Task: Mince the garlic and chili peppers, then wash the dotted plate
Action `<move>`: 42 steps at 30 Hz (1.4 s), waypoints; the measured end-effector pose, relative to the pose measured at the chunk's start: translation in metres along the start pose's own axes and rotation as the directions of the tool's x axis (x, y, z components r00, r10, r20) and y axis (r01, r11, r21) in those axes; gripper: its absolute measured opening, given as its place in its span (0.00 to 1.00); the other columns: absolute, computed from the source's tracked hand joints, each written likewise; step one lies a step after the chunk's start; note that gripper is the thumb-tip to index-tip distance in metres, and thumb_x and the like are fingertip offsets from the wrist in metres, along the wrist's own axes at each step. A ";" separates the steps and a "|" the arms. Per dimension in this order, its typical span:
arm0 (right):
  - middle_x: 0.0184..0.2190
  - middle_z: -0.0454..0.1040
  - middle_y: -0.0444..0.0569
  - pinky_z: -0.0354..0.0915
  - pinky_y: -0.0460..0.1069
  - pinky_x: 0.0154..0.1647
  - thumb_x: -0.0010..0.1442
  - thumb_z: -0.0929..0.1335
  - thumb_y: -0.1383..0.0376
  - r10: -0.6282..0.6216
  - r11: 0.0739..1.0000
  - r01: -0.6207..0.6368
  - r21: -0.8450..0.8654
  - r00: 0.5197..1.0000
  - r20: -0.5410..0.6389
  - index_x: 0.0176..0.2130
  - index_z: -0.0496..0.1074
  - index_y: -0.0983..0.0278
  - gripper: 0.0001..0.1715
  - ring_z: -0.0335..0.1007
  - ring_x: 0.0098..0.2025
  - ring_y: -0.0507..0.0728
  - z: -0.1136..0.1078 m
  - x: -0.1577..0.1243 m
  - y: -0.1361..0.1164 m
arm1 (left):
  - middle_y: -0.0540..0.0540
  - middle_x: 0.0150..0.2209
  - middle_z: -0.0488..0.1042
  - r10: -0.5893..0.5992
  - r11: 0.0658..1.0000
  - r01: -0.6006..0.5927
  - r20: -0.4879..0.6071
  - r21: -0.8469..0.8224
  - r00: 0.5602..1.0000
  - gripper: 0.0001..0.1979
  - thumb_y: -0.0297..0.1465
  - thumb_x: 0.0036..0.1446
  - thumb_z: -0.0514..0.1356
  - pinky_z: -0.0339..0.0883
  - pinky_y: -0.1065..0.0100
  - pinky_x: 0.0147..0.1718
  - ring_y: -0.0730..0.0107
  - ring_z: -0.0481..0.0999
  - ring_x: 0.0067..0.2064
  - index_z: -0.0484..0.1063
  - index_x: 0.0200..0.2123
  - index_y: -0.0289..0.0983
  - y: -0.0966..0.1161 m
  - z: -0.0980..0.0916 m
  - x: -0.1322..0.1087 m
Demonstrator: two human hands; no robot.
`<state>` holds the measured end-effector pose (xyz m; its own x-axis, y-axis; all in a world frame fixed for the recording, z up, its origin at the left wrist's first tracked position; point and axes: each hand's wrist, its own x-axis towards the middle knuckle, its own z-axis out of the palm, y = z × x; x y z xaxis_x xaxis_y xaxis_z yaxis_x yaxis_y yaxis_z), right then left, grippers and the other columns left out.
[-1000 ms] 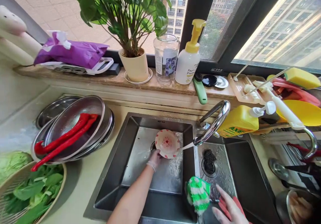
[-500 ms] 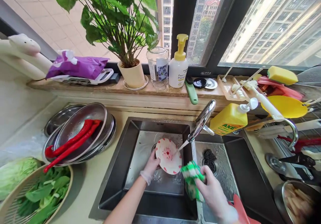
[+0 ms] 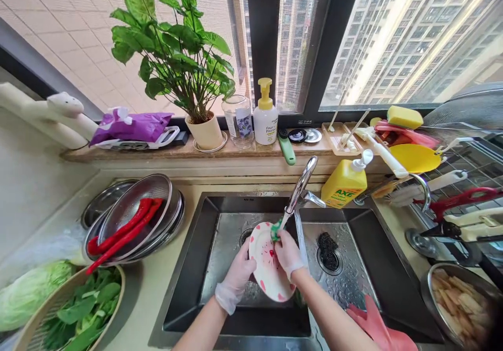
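Observation:
My left hand (image 3: 238,272), in a clear glove, grips the left rim of a white plate (image 3: 271,277) with red spots, tilted over the left sink basin (image 3: 222,241). My right hand (image 3: 288,254), gloved too, presses a green cloth (image 3: 277,229) against the plate's upper right part; most of the cloth is hidden under the fingers. Water from the chrome faucet (image 3: 301,186) runs down onto the cloth and plate.
In the right basin lie a dark steel scourer (image 3: 329,249) and a pink rubber glove (image 3: 377,325). A yellow detergent bottle (image 3: 343,183) stands behind it. Stacked strainers with red peppers (image 3: 129,228) and a basket of greens (image 3: 92,304) are left; a pot (image 3: 459,293) is right.
My right hand has moved left from over the divider, bringing the green cloth onto the plate. The plate has come slightly nearer and is turned. The view has shifted a little.

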<state>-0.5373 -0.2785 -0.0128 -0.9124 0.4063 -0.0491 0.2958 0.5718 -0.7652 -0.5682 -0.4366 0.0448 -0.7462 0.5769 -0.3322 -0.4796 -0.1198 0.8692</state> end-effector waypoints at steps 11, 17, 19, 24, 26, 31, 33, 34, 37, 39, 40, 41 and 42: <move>0.41 0.71 0.51 0.59 0.50 0.43 0.55 0.61 0.74 -0.048 0.988 0.065 -0.142 0.992 0.120 0.40 0.72 0.61 0.16 0.66 0.42 0.57 -0.005 0.001 -0.032 | 0.39 0.55 0.69 -0.103 0.993 0.092 -0.163 -0.076 0.981 0.40 0.27 0.40 0.62 0.72 0.65 0.36 0.54 0.73 0.47 0.56 0.60 0.39 -0.007 -0.005 -0.013; 0.35 0.71 0.50 0.59 0.49 0.36 0.52 0.63 0.74 -0.043 0.965 0.086 -0.247 0.983 0.178 0.33 0.74 0.60 0.13 0.67 0.36 0.58 -0.019 -0.033 -0.021 | 0.42 0.50 0.73 -0.108 0.981 0.061 -0.261 -0.184 0.959 0.38 0.27 0.40 0.60 0.71 0.70 0.31 0.59 0.75 0.41 0.58 0.58 0.39 -0.006 -0.014 -0.014; 0.34 0.71 0.47 0.60 0.49 0.36 0.51 0.65 0.73 -0.128 0.959 0.181 -0.219 0.964 0.234 0.34 0.74 0.58 0.13 0.67 0.36 0.56 -0.014 -0.046 -0.034 | 0.41 0.50 0.74 -0.098 0.974 0.040 -0.257 -0.223 0.961 0.38 0.27 0.40 0.62 0.71 0.69 0.34 0.58 0.75 0.44 0.58 0.58 0.37 -0.012 -0.010 -0.012; 0.44 0.70 0.50 0.56 0.57 0.53 0.51 0.67 0.68 -0.311 0.913 0.343 -0.220 0.935 0.170 0.37 0.76 0.58 0.12 0.59 0.52 0.64 -0.011 -0.018 -0.050 | 0.39 0.52 0.72 -0.081 0.972 0.030 -0.212 -0.234 0.974 0.38 0.27 0.40 0.64 0.72 0.66 0.39 0.54 0.74 0.49 0.59 0.57 0.37 -0.016 0.004 -0.022; 0.53 0.65 0.53 0.55 0.57 0.55 0.50 0.65 0.71 -0.273 0.920 0.295 -0.259 0.955 0.118 0.37 0.75 0.61 0.13 0.56 0.56 0.64 -0.017 -0.003 -0.041 | 0.41 0.54 0.71 -0.085 0.968 0.029 -0.214 -0.250 0.973 0.39 0.27 0.40 0.63 0.72 0.65 0.40 0.54 0.73 0.50 0.59 0.58 0.38 -0.012 0.004 -0.027; 0.41 0.71 0.52 0.63 0.52 0.44 0.43 0.64 0.76 -0.283 0.904 0.332 -0.271 0.937 0.204 0.32 0.72 0.63 0.15 0.65 0.43 0.59 -0.026 -0.028 -0.018 | 0.42 0.55 0.70 -0.077 0.969 0.001 -0.299 -0.246 0.951 0.40 0.26 0.39 0.63 0.73 0.64 0.39 0.53 0.73 0.49 0.57 0.59 0.40 -0.003 -0.007 -0.024; 0.38 0.71 0.50 0.63 0.51 0.42 0.42 0.64 0.76 -0.358 0.886 0.414 -0.210 0.897 0.259 0.33 0.72 0.62 0.16 0.66 0.41 0.58 -0.019 -0.043 -0.022 | 0.40 0.53 0.71 -0.073 0.974 0.007 -0.283 -0.228 0.956 0.41 0.28 0.39 0.64 0.73 0.64 0.35 0.53 0.75 0.47 0.56 0.60 0.38 -0.006 -0.008 -0.020; 0.40 0.71 0.49 0.63 0.51 0.44 0.42 0.65 0.75 -0.401 0.873 0.456 -0.175 0.874 0.276 0.34 0.72 0.62 0.17 0.66 0.42 0.58 -0.014 -0.046 -0.028 | 0.39 0.52 0.72 -0.072 0.976 0.012 -0.270 -0.217 0.960 0.42 0.29 0.39 0.64 0.73 0.65 0.34 0.53 0.75 0.46 0.56 0.60 0.37 -0.008 -0.007 -0.018; 0.44 0.71 0.49 0.59 0.54 0.51 0.47 0.66 0.72 -0.432 0.864 0.478 -0.158 0.865 0.256 0.37 0.72 0.61 0.15 0.64 0.48 0.59 -0.003 -0.028 -0.043 | 0.37 0.53 0.71 -0.059 0.982 0.008 -0.266 -0.190 0.962 0.45 0.31 0.37 0.67 0.72 0.66 0.34 0.53 0.74 0.47 0.56 0.61 0.35 -0.013 -0.001 -0.019; 0.46 0.71 0.50 0.58 0.55 0.52 0.51 0.66 0.72 -0.351 0.898 0.389 -0.207 0.916 0.195 0.40 0.72 0.60 0.15 0.64 0.49 0.60 -0.004 -0.005 -0.043 | 0.38 0.55 0.69 -0.058 0.983 0.001 -0.300 -0.184 0.952 0.47 0.30 0.35 0.67 0.72 0.66 0.36 0.53 0.73 0.48 0.56 0.61 0.36 -0.010 0.003 -0.022; 0.46 0.71 0.52 0.59 0.55 0.51 0.52 0.65 0.73 -0.298 0.916 0.328 -0.231 0.942 0.157 0.40 0.72 0.61 0.16 0.64 0.49 0.61 -0.008 0.004 -0.039 | 0.39 0.56 0.68 -0.063 0.983 0.002 -0.322 -0.185 0.945 0.47 0.30 0.34 0.67 0.72 0.65 0.37 0.53 0.73 0.48 0.56 0.61 0.37 -0.007 0.003 -0.024; 0.46 0.71 0.54 0.60 0.56 0.49 0.52 0.64 0.74 -0.251 0.928 0.276 -0.251 0.960 0.127 0.41 0.71 0.61 0.16 0.64 0.48 0.62 -0.012 0.011 -0.033 | 0.39 0.56 0.68 -0.067 0.983 0.003 -0.342 -0.185 0.937 0.47 0.30 0.34 0.67 0.73 0.65 0.36 0.52 0.73 0.48 0.56 0.61 0.38 -0.003 0.002 -0.025; 0.46 0.71 0.55 0.61 0.56 0.47 0.52 0.63 0.75 -0.208 0.935 0.228 -0.270 0.973 0.101 0.40 0.72 0.62 0.17 0.65 0.47 0.62 -0.016 0.013 -0.026 | 0.40 0.56 0.68 -0.069 0.983 0.002 -0.358 -0.183 0.931 0.47 0.30 0.34 0.67 0.73 0.65 0.35 0.52 0.73 0.48 0.56 0.61 0.39 0.001 0.000 -0.026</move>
<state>-0.5520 -0.2769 0.0171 -0.9777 0.2047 0.0470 0.1452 0.8202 -0.5534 -0.5497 -0.4516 0.0543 -0.8271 0.2557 -0.5006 -0.5579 -0.2644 0.7867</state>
